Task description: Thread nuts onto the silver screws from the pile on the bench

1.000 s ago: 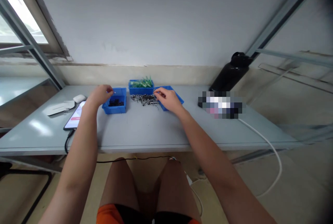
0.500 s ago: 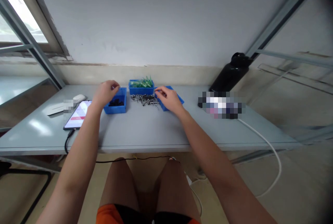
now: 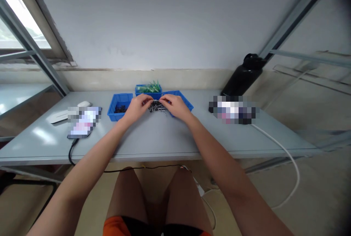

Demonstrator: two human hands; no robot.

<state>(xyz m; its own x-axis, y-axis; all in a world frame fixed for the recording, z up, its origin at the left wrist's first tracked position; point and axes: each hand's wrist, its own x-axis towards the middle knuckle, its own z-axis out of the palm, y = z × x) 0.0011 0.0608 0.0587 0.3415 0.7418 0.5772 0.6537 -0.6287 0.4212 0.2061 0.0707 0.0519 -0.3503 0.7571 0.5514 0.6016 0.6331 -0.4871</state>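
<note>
Above a pile of small metal pieces (image 3: 158,107), my left hand (image 3: 139,106) and my right hand (image 3: 175,105) meet almost fingertip to fingertip. Both are pinched closed, and a thin, light-coloured sliver shows between them, too small to name. To the left stands a blue bin (image 3: 112,113) with small dark parts (image 3: 120,109) inside. Behind the hands, another blue bin (image 3: 137,91) is filled with green slender pieces (image 3: 150,87). A third blue bin (image 3: 185,98) lies partly hidden under my right hand; its contents cannot be made out.
A phone (image 3: 85,122) on a black cable lies at the left, near a white mouse (image 3: 84,103). At the right are a black bottle (image 3: 241,78) and a blurred-out object (image 3: 233,109) with a white cable (image 3: 274,143). The grey table (image 3: 164,141) backs onto a wall.
My left hand has moved right, from over the left bin to beside my right hand above the metal pile. My right hand has barely shifted.
</note>
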